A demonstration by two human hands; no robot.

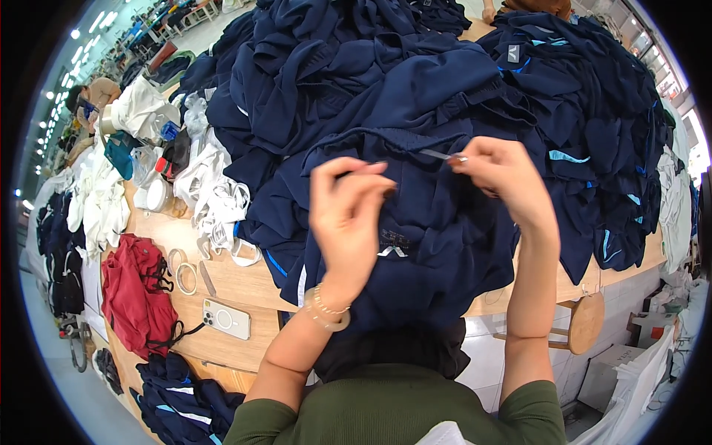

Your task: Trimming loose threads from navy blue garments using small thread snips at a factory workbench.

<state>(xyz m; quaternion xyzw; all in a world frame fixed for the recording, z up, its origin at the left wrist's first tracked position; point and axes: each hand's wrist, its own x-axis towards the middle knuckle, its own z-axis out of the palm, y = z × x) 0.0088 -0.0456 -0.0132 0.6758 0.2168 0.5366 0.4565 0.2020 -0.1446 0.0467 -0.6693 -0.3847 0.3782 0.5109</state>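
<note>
Fingers (374, 178) pinch navy garment (415, 245); right hand (500, 174) grips snips (439, 155).

A heap of navy garments (415, 96) blocks the counter's (222, 282) middle and far side, right up to the near edge. Bare wood opens only along the left near edge, narrowed by a phone (226, 319), tape rolls (182, 271), a red garment (137, 297) and white straps (215, 200).

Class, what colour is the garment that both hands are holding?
Dark navy blue garment, seen best in the head view.
</note>
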